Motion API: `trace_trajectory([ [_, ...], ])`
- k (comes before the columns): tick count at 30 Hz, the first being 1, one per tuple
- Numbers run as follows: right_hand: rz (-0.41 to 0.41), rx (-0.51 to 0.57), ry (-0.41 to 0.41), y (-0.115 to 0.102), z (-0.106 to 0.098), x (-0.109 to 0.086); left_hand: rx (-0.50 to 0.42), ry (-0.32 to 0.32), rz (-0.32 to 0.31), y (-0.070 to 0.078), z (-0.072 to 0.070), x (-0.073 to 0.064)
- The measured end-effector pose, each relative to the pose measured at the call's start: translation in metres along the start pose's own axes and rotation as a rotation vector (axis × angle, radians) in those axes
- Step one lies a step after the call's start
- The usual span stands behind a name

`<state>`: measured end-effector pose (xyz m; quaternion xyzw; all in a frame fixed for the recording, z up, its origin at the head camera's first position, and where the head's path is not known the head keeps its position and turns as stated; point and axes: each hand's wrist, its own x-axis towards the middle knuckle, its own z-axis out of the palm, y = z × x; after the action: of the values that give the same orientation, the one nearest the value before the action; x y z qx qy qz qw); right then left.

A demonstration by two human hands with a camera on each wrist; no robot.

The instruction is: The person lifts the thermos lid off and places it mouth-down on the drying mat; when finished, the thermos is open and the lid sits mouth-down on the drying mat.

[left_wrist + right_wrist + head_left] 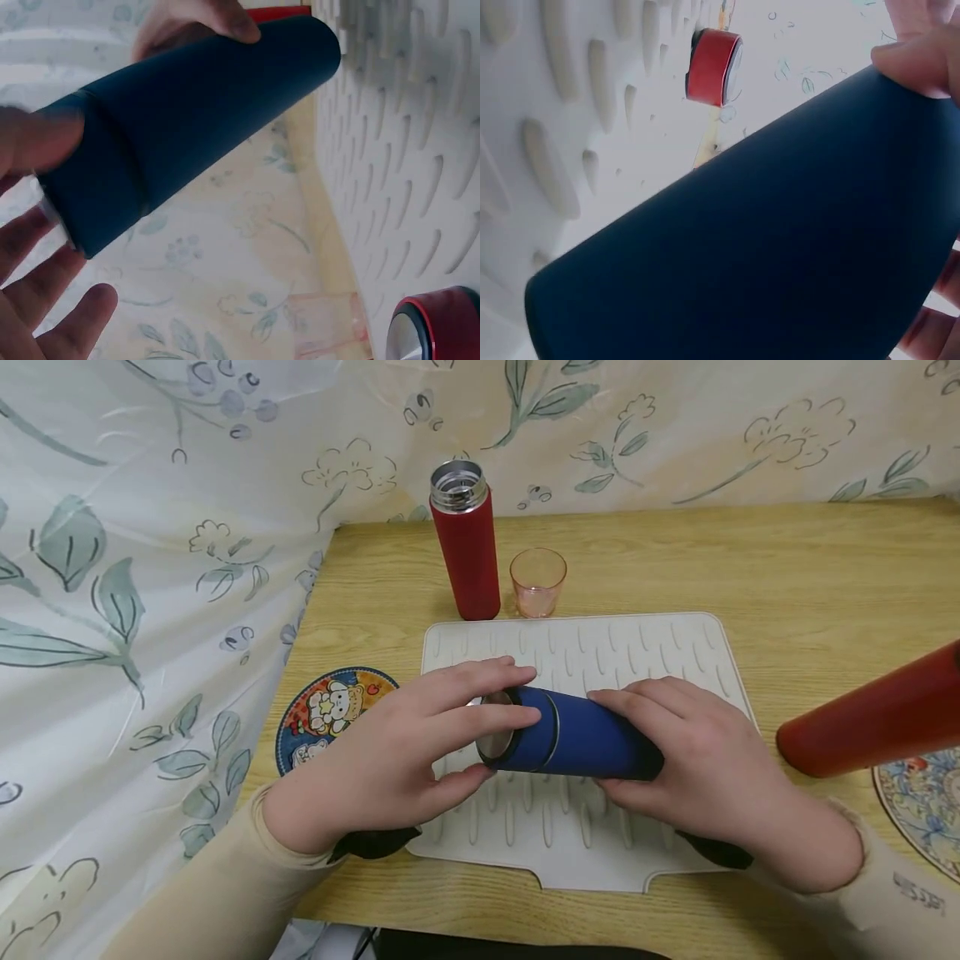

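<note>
Above a white ridged mat [577, 860], a blue thermos [588, 735] is held tilted, its lid end toward the left. My left hand [405, 743] grips the lid end, with the thumb and fingers on opposite sides of it. Around the body near the base, my right hand [697, 752] holds the thermos. In the left wrist view, a dark seam rings the blue thermos [202, 97] below its lid, and the lid looks seated. A red lid [714, 67] stands on the mat in the right wrist view; the left hand hides it from the head view.
Behind the mat stand an open red thermos [467, 556] and a pinkish clear cup [537, 581]. Another red thermos [870, 714] is at the right, near a patterned round coaster [926, 810]. A cartoon coaster [330, 710] lies at left. Floral cloth [637, 435] hangs behind the wooden table [825, 568].
</note>
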<state>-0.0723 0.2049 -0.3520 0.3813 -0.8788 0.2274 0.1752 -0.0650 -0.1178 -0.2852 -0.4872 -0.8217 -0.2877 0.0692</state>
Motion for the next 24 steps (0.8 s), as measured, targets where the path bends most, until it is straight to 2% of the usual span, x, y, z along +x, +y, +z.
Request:
trace_trajectory([
  [3,0.0,0.007,-0.002,-0.0013,-0.0001,0.0007,-0.035,0.005,-0.041,-0.0007,0.0008,0.0009],
  [5,-0.004,0.014,-0.001,-0.0022,0.0001,0.0014,-0.042,0.026,-0.101,-0.0003,0.0012,0.0012],
  [9,-0.015,0.029,0.003,-0.0033,0.0005,0.0032,0.059,0.065,-0.24,0.0025,0.0035,0.0033],
  [11,-0.017,0.039,0.004,-0.0032,0.0006,0.0042,0.106,0.081,-0.263,0.0032,0.0048,0.0042],
  [13,-0.003,0.06,-0.002,-0.0027,0.0003,0.0049,0.079,0.088,-0.226,0.002,0.0054,0.0043],
  [17,0.034,0.118,-0.022,-0.0014,-0.0021,0.0065,-0.067,0.069,-0.06,0.0006,0.004,0.0033],
  [19,0.045,0.141,-0.031,-0.0012,-0.0037,0.0074,-0.1,0.059,-0.002,0.0012,0.0037,0.0034],
  [21,0.054,0.16,-0.045,-0.0014,-0.0048,0.0084,-0.091,0.079,0.012,0.0022,0.0044,0.0039],
  [24,0.075,0.191,-0.079,-0.0033,-0.0057,0.0097,-0.095,0.114,-0.014,0.0025,0.0048,0.0044],
])
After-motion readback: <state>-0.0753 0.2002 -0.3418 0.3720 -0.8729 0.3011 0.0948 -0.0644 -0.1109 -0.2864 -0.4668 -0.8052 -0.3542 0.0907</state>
